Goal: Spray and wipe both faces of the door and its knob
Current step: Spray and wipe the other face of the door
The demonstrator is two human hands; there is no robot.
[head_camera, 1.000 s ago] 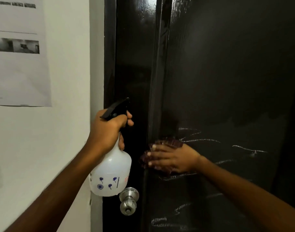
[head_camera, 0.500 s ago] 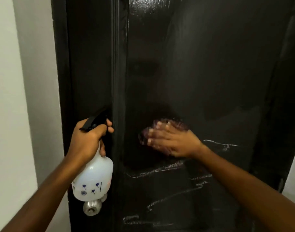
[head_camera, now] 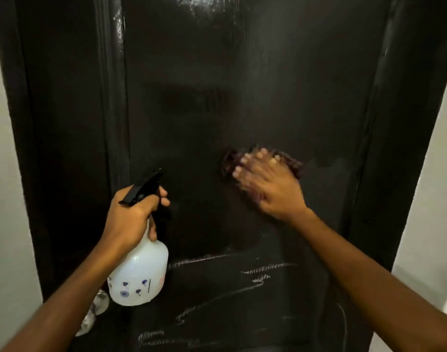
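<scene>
Right hand (head_camera: 273,189) fingers flat on cloth (head_camera: 291,162) mid-door (head_camera: 242,97), left hand (head_camera: 131,219) gripping bottle (head_camera: 138,273)

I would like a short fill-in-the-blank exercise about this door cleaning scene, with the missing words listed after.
1. The left hand holds a white ____ bottle.
2. The right hand presses a dark cloth flat against the ____.
3. The metal knob shows just ____ the bottle.

Missing words: spray; door; below

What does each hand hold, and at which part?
Left hand grips the spray bottle at its neck, under the black trigger head. Right hand presses a dark cloth flat on the door.
</scene>
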